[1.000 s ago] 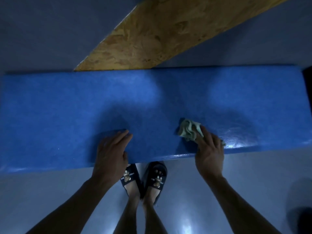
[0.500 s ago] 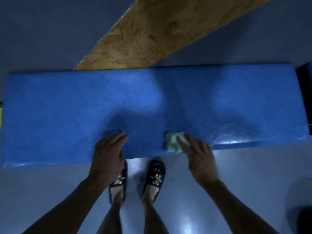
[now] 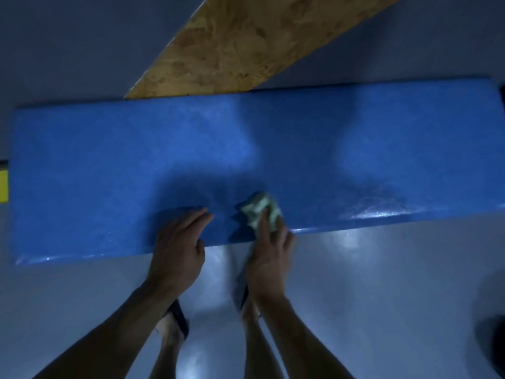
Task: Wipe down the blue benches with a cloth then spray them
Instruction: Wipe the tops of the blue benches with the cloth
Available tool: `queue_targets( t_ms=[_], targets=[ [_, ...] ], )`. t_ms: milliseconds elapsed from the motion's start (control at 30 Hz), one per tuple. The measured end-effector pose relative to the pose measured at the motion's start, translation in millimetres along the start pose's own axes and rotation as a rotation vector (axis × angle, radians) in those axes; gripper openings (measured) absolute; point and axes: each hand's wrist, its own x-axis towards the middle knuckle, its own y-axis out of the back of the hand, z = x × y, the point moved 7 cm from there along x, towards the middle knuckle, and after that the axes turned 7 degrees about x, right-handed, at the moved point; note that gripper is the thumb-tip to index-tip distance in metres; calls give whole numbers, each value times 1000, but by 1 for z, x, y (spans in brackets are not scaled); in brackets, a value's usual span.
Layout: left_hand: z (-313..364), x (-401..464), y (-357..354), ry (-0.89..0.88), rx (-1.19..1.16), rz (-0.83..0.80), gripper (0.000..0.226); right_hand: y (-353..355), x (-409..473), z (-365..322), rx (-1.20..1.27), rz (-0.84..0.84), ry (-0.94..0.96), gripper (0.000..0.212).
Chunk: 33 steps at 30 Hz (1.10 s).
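Note:
A long blue padded bench [image 3: 355, 138] runs across the head view. A crumpled pale green cloth [image 3: 258, 209] lies on its near edge, just right of the middle. My right hand [image 3: 269, 255] presses the cloth onto the bench with its fingers laid over it. My left hand [image 3: 177, 247] rests flat on the near edge just left of the cloth, fingers straight and holding nothing. A wet sheen [image 3: 374, 212] shows on the bench to the right of the cloth.
A chipboard panel [image 3: 246, 42] slants away behind the bench. A shiny grey floor [image 3: 382, 283] lies in front, with my slippered feet [image 3: 177, 321] below my hands. A yellow edge [image 3: 3, 186] shows at the far left and a dark object [image 3: 494, 343] at the lower right.
My right hand has slid the cloth leftwards along the near edge, closer to my left hand. My left hand has stayed on the bench edge.

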Motion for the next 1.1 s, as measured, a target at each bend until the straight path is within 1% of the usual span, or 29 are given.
queue_targets(
  t_ms=[67,100,167,200,233,267,333,367,433,500,567,667,767,867,900,933,967,1000,1067,1100],
  targets=[
    [-8,-4,3,-6,7,2,60,-10,-7,-20,-43,-98,204,67],
    [-12,-6,4,-7,8,3,61,-7,-5,-20,-78,-136,291,70],
    [-23,-9,8,2,6,10,61,10,6,-6,-217,-189,448,77],
    [-28,-12,10,6,4,11,61,22,14,7,-306,-196,474,78],
    [-33,-15,12,2,0,11,61,36,23,24,-368,-179,432,75],
    [-38,-17,14,-3,-8,12,61,53,33,41,-393,-136,340,71],
    [-49,-23,19,-5,-17,23,61,78,44,65,-400,-38,153,60],
    [-54,-25,22,-3,-17,33,61,82,45,68,-403,-17,97,59],
    [-65,-31,26,4,-16,46,62,77,43,64,-381,7,0,62],
    [-76,-35,29,10,-10,56,62,55,36,47,-311,48,-117,69],
    [-86,-39,30,3,13,60,61,20,22,17,-254,71,-151,71],
    [-99,-44,31,4,41,60,58,-34,-2,-44,-215,11,-43,69],
    [-107,-49,31,24,65,52,61,-65,-20,-90,-209,-98,120,64],
    [-111,-52,34,42,57,64,66,-53,-14,-96,-240,-224,417,59],
    [-113,-52,34,46,53,67,69,-42,-7,-87,-292,-254,507,58],
    [-114,-53,34,49,47,64,70,-28,2,-72,-345,-259,545,57],
    [-115,-54,35,51,42,63,69,-9,14,-52,-373,-223,516,54],
    [-116,-54,35,54,35,62,69,13,27,-31,-382,-155,434,47],
    [-119,-54,37,63,26,56,68,49,45,6,-404,-40,194,36],
    [-120,-55,38,66,26,51,67,56,45,17,-411,-18,93,36]
  ],
)
